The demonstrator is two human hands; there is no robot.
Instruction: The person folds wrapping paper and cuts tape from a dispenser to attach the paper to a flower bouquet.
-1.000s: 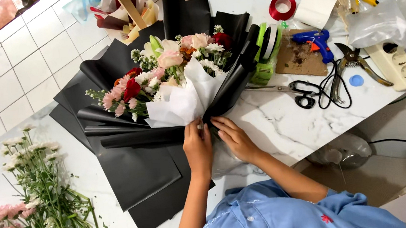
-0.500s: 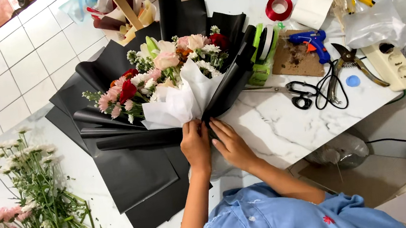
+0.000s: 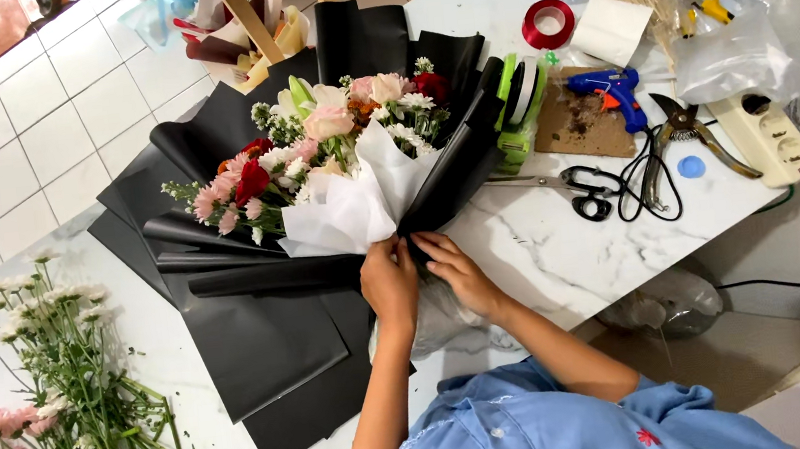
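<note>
Head view, looking straight down: both hands meet at the neck of the bouquet [image 3: 335, 167], and that grip is the centre of everything. The left hand [image 3: 390, 285] is closed round the gathered stems, fingers curled tight over the white paper [image 3: 349, 210] where it narrows. The right hand [image 3: 454, 266] lies just beside it, touching, fingers pressed together and flat against the black wrap [image 3: 453, 164] on that side; whether it pinches a fold I cannot tell. Above the grip the flowers fan out, pink, red and cream, tilted away from the person. To the left of the grip more black sheets [image 3: 264, 343] lie spread on the marble table [image 3: 551, 248], and well beyond them loose daisies [image 3: 68, 368] lie by the table edge. To the right of the grip, scissors [image 3: 565, 187] lie near, then pruners [image 3: 682, 130], a blue glue gun [image 3: 609, 94] on cardboard, a green tape dispenser [image 3: 517, 108], and farther up a red ribbon roll [image 3: 547, 23].
</note>
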